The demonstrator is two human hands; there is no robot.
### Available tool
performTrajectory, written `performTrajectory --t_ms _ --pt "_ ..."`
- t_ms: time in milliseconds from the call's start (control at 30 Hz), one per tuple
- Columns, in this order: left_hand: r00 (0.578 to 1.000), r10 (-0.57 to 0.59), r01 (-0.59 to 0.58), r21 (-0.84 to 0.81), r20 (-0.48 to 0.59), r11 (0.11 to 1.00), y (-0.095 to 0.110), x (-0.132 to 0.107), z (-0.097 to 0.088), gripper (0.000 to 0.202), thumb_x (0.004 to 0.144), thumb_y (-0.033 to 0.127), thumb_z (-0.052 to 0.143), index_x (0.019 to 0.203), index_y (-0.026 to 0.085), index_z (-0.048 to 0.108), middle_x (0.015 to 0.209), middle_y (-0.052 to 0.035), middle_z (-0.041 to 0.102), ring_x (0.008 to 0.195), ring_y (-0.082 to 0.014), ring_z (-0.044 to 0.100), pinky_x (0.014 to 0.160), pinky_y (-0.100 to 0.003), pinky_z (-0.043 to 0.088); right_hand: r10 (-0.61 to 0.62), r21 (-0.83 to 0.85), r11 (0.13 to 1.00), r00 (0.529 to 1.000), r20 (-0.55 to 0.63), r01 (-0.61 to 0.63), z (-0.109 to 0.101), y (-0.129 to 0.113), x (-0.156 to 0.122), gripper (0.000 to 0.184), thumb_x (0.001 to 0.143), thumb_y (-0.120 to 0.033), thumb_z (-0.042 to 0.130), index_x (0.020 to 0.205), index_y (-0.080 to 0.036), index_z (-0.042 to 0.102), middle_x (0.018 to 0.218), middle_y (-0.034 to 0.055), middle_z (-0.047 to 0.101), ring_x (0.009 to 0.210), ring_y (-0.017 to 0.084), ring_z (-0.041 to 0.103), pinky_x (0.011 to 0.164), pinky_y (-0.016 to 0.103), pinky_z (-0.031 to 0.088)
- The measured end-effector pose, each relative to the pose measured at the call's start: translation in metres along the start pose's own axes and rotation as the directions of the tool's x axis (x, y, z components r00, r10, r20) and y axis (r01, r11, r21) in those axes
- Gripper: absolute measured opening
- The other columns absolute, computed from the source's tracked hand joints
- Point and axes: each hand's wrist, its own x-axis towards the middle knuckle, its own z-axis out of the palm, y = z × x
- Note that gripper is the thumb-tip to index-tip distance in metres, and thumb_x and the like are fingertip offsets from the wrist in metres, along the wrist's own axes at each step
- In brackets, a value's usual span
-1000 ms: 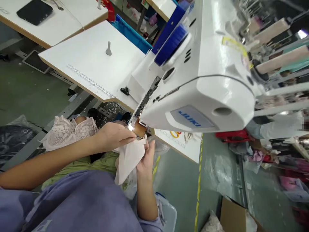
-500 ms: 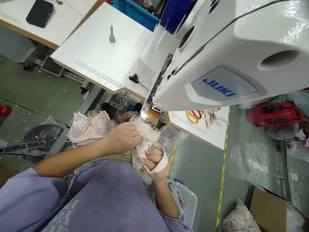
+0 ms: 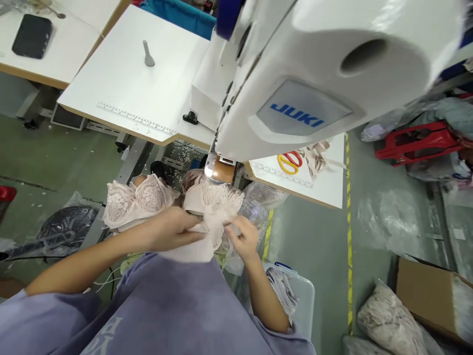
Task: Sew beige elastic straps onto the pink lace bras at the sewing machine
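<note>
A pale pink lace bra [image 3: 197, 250] lies across my lap below the sewing machine's rounded metal end, its scalloped lace blurred by motion. My left hand [image 3: 175, 229] grips it from the left, thumb and fingers on either side of the fabric. On the right, my right hand [image 3: 244, 237] pinches the lace edge between thumb and fingers. Just above the hands sits a pale cup with ruffled lace [image 3: 214, 195]; whether it belongs to the same piece I cannot tell. Another lace bra [image 3: 136, 199] rests to the left of my left hand.
The white JUKI sewing machine [image 3: 303, 116] overhangs from the upper right. Yellow and red-handled scissors [image 3: 290, 162] and beige fabric strips [image 3: 318, 155] lie on the right table part. A clear plastic bin [image 3: 305, 296] stands by my right elbow; a red stool [image 3: 417, 143] is farther right.
The strap loop around my right fingers is no longer visible. My left hand has moved down and left, and a broad pale panel now spreads between the hands. The camera view has shifted.
</note>
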Motion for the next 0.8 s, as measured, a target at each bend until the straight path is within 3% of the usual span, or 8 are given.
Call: performTrajectory --t_ms 33,100,200,333,533,700,767,800 --pt "0.995 -0.075 0.083 -0.14 0.059 0.987 0.001 -0.006 -0.003 0.045 0.101 0.044 0.046 0.066 0.019 0.059 0.052 0.0018 0.053 0.045 -0.0114 0.047 0.046 -0.025 0.031 0.222 0.025 0.975 0.973 -0.056 -0.221 0.002 0.02 -0.009 0.019 0.089 -0.032 0.064 0.105 -0.024 0.071 0.092 0.0055 0.072 0.086 0.021 0.069 0.082 0.039 0.057" --pt "0.967 -0.225 0.255 -0.386 0.121 0.887 0.001 -0.016 -0.006 0.049 0.102 0.049 0.043 0.067 0.019 0.058 0.056 0.0004 0.058 0.047 -0.0119 0.052 0.044 -0.023 0.034 0.593 0.133 0.805 0.793 -0.138 -0.579 0.012 0.057 -0.032 0.038 0.079 -0.046 0.072 0.106 -0.02 0.066 0.109 0.0097 0.069 0.101 0.024 0.065 0.092 0.041 0.053" --pt "0.92 -0.371 0.35 -0.689 0.126 0.635 -0.003 -0.02 -0.004 0.038 0.099 0.049 0.05 0.082 0.018 0.066 0.077 -0.0049 0.072 0.064 -0.0169 0.066 0.054 -0.025 0.049 0.749 0.206 0.661 0.65 -0.127 -0.722 0.04 0.097 -0.068 0.067 0.062 -0.059 0.079 0.111 -0.018 0.057 0.121 0.0167 0.06 0.111 0.03 0.059 0.091 0.044 0.052" --pt "0.888 -0.436 0.34 -0.848 0.147 0.407 -0.014 -0.017 0.003 0.034 0.088 0.049 0.068 0.079 0.016 0.068 0.078 -0.0041 0.07 0.065 -0.0149 0.065 0.056 -0.023 0.05 0.833 0.258 0.536 0.552 -0.012 -0.804 0.073 0.114 -0.098 0.071 0.067 -0.066 0.071 0.117 -0.022 0.046 0.116 0.0119 0.059 0.104 0.026 0.062 0.085 0.037 0.054" --pt "0.88 -0.453 0.358 -0.828 0.145 0.431 -0.006 -0.017 0.006 0.038 0.086 0.051 0.07 0.076 0.014 0.067 0.072 -0.0015 0.065 0.061 -0.0118 0.059 0.053 -0.02 0.044 0.824 0.23 0.482 0.527 0.209 -0.845 0.061 0.116 -0.098 0.073 0.065 -0.066 0.071 0.121 -0.023 0.05 0.092 0.0025 0.062 0.079 0.022 0.06 0.076 0.037 0.053" --pt "0.877 -0.453 0.427 -0.695 0.162 0.578 -0.022 -0.018 -0.008 0.039 0.088 0.054 0.063 0.084 0.016 0.069 0.083 -0.0048 0.07 0.072 -0.0185 0.065 0.062 -0.026 0.05 0.676 0.156 0.534 0.531 0.511 -0.831 -0.001 0.089 -0.085 0.041 0.071 -0.062 0.074 0.072 -0.021 0.068 0.068 0.003 0.062 0.066 0.021 0.055 0.068 0.037 0.049" --pt "0.846 -0.529 0.497 -0.465 0.072 0.732 -0.038 -0.011 -0.012 0.039 0.089 0.053 0.059 0.085 0.016 0.069 0.087 -0.008 0.071 0.081 -0.0249 0.067 0.07 -0.033 0.053 0.586 0.185 0.597 0.581 0.565 -0.781 -0.024 0.065 -0.077 0.046 0.069 -0.062 0.077 0.056 -0.02 0.064 0.066 0.0035 0.062 0.071 0.022 0.057 0.074 0.037 0.049" --pt "0.821 -0.568 0.528 -0.303 -0.057 0.793 -0.046 -0.004 -0.011 0.039 0.089 0.053 0.058 0.086 0.015 0.069 0.088 -0.0103 0.071 0.086 -0.0287 0.067 0.075 -0.038 0.053 0.53 0.237 0.644 0.648 0.548 -0.727 -0.03 0.051 -0.072 0.048 0.068 -0.063 0.078 0.052 -0.021 0.063 0.067 0.0041 0.063 0.076 0.023 0.059 0.08 0.038 0.049"
